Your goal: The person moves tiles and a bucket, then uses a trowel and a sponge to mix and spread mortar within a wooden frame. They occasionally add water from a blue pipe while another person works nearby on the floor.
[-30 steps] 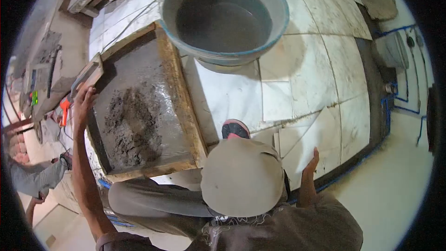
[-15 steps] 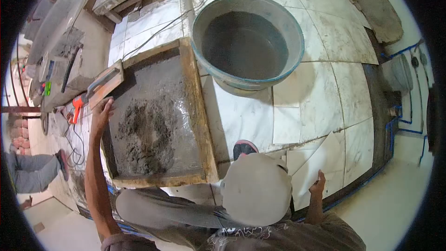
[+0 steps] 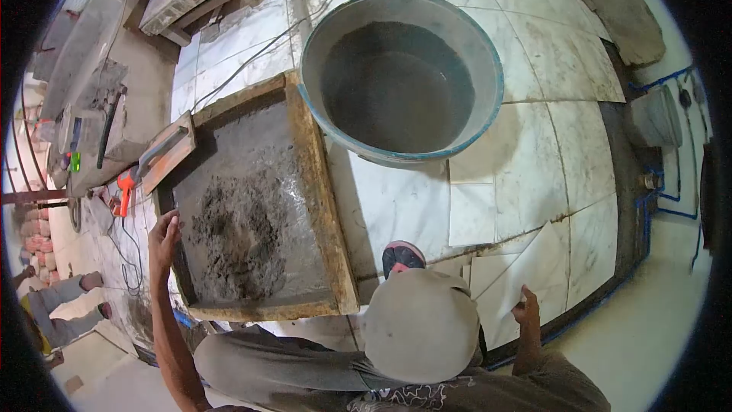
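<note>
My left hand is at the left rim of a shallow wooden mixing box, its fingers bent together and nothing visible in them. Wet grey mortar fills the box, with a rough heap in its middle. Across the box's far left corner rests a rectangular plastering float with a grey handle. My right hand is off to the right, above a white cut tile piece. Its fingers are partly bent and apart, and I see nothing held. My bent knee lies between the hands.
A large round tub with dark grey contents stands beyond the box. An orange-handled power tool and its cord lie left. Another person's legs show at far left. A bucket stands at right. White tiles cover the floor.
My left hand has moved back toward me along the box's rim, away from the float. My right hand has shifted slightly. At far left, the other person's legs have changed position.
</note>
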Demonstrator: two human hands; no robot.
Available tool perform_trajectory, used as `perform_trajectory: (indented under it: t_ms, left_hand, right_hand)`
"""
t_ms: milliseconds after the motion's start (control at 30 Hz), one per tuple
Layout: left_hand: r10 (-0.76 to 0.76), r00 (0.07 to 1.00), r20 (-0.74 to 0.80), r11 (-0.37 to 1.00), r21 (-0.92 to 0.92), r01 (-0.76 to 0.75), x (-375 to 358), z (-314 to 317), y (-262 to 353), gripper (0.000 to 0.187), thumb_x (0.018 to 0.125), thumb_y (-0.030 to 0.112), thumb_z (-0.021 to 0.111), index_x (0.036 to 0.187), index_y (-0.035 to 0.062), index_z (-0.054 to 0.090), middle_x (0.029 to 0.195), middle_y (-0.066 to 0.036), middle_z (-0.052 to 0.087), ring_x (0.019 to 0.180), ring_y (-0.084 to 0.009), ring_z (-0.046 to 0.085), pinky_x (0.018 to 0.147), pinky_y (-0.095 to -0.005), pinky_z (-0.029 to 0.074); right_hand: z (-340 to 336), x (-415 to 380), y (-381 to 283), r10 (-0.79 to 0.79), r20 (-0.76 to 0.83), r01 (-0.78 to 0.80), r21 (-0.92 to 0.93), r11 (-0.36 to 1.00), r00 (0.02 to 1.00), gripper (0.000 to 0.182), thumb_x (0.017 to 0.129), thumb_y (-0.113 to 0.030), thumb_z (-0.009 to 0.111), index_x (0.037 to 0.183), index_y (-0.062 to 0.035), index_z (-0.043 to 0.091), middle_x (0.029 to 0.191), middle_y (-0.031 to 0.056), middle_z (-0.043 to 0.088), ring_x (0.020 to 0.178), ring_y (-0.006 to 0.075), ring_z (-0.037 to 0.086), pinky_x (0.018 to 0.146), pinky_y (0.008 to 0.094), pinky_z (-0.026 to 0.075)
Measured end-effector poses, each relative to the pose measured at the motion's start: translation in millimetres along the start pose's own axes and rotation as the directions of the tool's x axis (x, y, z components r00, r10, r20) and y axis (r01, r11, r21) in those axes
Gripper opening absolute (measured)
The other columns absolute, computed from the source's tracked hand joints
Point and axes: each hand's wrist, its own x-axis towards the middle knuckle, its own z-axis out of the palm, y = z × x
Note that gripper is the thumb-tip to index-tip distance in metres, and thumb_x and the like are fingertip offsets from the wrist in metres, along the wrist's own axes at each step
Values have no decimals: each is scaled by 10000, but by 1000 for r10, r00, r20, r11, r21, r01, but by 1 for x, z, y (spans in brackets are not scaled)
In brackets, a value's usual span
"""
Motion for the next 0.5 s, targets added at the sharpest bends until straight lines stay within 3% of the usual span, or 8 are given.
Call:
perform_trajectory:
  t_ms: [33, 67, 100, 200, 267, 333, 400, 500]
  left_hand:
    - [-23, 1000, -8, 1000, -8, 23, -4, 1, -1, 483, 981, 398, 558, 1264, 8, 588, 1113, -88, 641, 988, -179, 627, 836, -314, 493]
    - [-46, 999, -16, 999, -15, 46, -8, 2, -2, 487, 980, 401, 560, 1266, 9, 587, 1114, -88, 642, 991, -178, 624, 839, -316, 492]
    - [-68, 997, -23, 997, -22, 68, -12, 1, -3, 490, 979, 404, 562, 1269, 10, 586, 1116, -87, 642, 993, -176, 620, 842, -317, 492]
    - [-79, 997, 5, 996, -49, 79, -21, 2, -13, 499, 975, 410, 568, 1279, 14, 582, 1116, -87, 642, 1020, -176, 607, 862, -324, 492]
    - [-106, 994, -2, 993, -44, 106, -28, 5, -14, 502, 972, 412, 574, 1287, 21, 579, 1132, -86, 635, 1046, -174, 596, 876, -332, 490]
    - [-121, 993, -12, 992, -42, 121, -34, 7, -16, 501, 973, 411, 574, 1290, 23, 577, 1146, -87, 629, 1047, -175, 594, 874, -337, 490]
    - [-138, 990, -15, 986, -93, 136, -38, 8, -21, 497, 975, 405, 573, 1292, 22, 576, 1164, -85, 626, 1055, -179, 600, 874, -341, 491]
    - [-129, 991, -43, 987, -107, 124, -43, 10, -30, 485, 977, 399, 572, 1281, 21, 588, 1147, -77, 638, 1048, -175, 610, 862, -326, 490]
  right_hand:
    - [-3, 7, 0, 200, 46, -204, 340, 918, 979, 513, 855, -228, 737, 1279, -58, 501, 1182, 202, 534, 1107, 302, 540, 941, 475, 497]
    - [-6, 18, -1, 368, 155, -380, 622, 685, 917, 497, 861, -267, 733, 1261, -75, 511, 1141, 189, 542, 1080, 288, 538, 929, 465, 499]
    - [-7, 24, -6, 475, 309, -496, 800, 339, 824, 482, 866, -306, 729, 1244, -91, 521, 1100, 177, 549, 1052, 274, 536, 916, 454, 501]
    - [-10, 23, -16, 641, 260, -541, 789, 290, 722, 443, 862, -308, 741, 1197, -110, 530, 1000, 137, 558, 993, 233, 530, 864, 397, 504]
    - [-16, 22, 40, 304, 100, -304, 576, 759, 947, 465, 854, -293, 751, 1223, -121, 526, 996, 133, 566, 930, 223, 552, 814, 381, 514]
    - [-15, 16, 39, 43, 102, -69, 268, 961, 994, 506, 848, -272, 760, 1264, -127, 512, 1015, 143, 579, 859, 216, 571, 751, 365, 523]
    - [-25, 9, 22, -40, 162, 48, -46, 998, 986, 563, 842, -247, 765, 1318, -126, 489, 1056, 166, 594, 781, 213, 588, 677, 351, 531]
    - [-18, 5, -11, 181, 30, -173, -168, 971, 983, 582, 841, -219, 766, 1345, -106, 497, 1106, 206, 613, 697, 208, 601, 580, 331, 515]
